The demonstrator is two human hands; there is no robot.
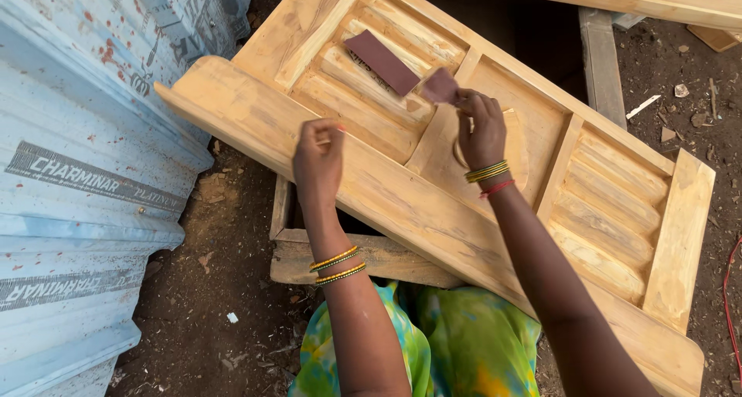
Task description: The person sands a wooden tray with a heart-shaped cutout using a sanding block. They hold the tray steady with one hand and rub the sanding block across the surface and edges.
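Right hand (481,126) gripping sandpaper (439,85)

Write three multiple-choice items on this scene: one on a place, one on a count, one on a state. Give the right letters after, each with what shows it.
1. Where does the long strip of sandpaper lie?
A. on the dirt ground
B. on the slatted panel of the wooden door
C. on the corrugated sheet

2. How many bangles ring the left wrist?
A. none
B. two
C. six

3. What is the state of the right hand?
A. flat and empty on the wood
B. out of view
C. pinching a small piece of sandpaper

Answers: 1 B, the strip rests across the slats near the door's far end. 2 B, two yellow-and-green bands show. 3 C, the fingertips grip the small piece above the door, while the left hand hovers nearby.
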